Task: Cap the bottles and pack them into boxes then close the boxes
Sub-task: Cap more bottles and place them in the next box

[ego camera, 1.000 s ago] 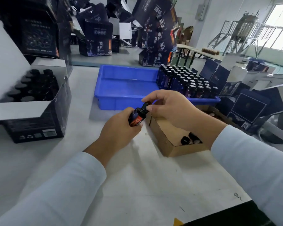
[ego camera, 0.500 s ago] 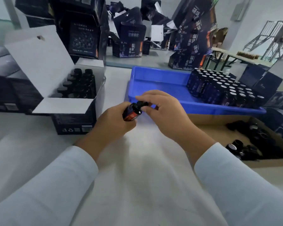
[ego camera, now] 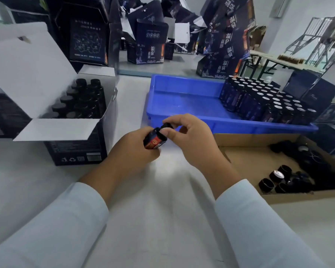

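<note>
My left hand (ego camera: 132,149) grips a small dark bottle (ego camera: 154,140) with a red-orange label, tilted with its neck up and to the right. My right hand (ego camera: 191,139) pinches the black cap (ego camera: 167,127) on the bottle's neck between thumb and fingers. An open black box (ego camera: 76,149) at the left holds several capped bottles, its white flaps standing open. A blue tray (ego camera: 182,97) behind my hands carries several dark bottles (ego camera: 263,101) packed at its right end. A flat cardboard box (ego camera: 246,161) at the right holds loose black caps (ego camera: 284,176).
Black printed cartons (ego camera: 151,47) stand stacked and scattered along the back of the grey table (ego camera: 159,219). More dark boxes (ego camera: 313,89) sit at the far right. A metal-framed table (ego camera: 275,60) stands in the right background.
The view has swung left, so the open black box shows more fully. Both hands have stayed together on the bottle and cap, with my right fingers shifted slightly round the cap.
</note>
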